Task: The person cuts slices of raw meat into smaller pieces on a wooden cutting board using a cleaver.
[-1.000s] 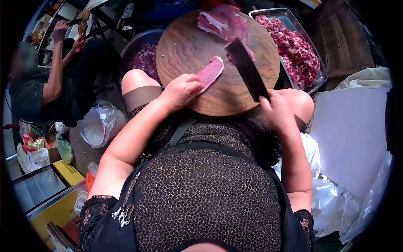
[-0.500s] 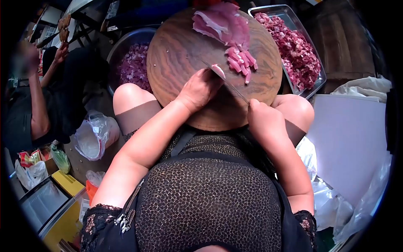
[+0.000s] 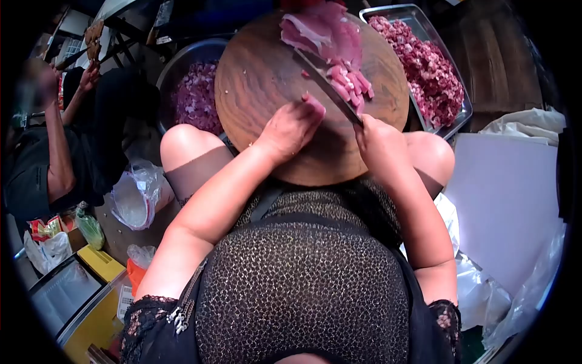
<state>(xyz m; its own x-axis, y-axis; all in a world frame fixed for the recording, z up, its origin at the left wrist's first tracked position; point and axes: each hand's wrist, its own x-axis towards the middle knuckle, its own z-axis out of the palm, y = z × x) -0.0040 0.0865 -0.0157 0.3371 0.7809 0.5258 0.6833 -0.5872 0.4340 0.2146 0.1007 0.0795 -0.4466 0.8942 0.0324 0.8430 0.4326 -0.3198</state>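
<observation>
A round wooden chopping board lies before my knees. My right hand is closed round the handle of a knife, whose blade slants up and left beside the meat strips. Closed fingers of my left hand hold a piece of meat on the board; much of it is hidden under them. Cut meat strips lie in a small heap just right of the blade. Beyond them, a larger slab of raw meat rests at the board's far edge.
A metal bowl of cut meat stands left of the board. At the right is a metal tray heaped with chopped meat. Another person sits at the left, near a plastic-lined bucket. A pale panel lies at the right.
The knife has moved away from my left hand, up and right toward the strips, its blade now showing broadside. My left hand stays in nearly the same place with the meat.
</observation>
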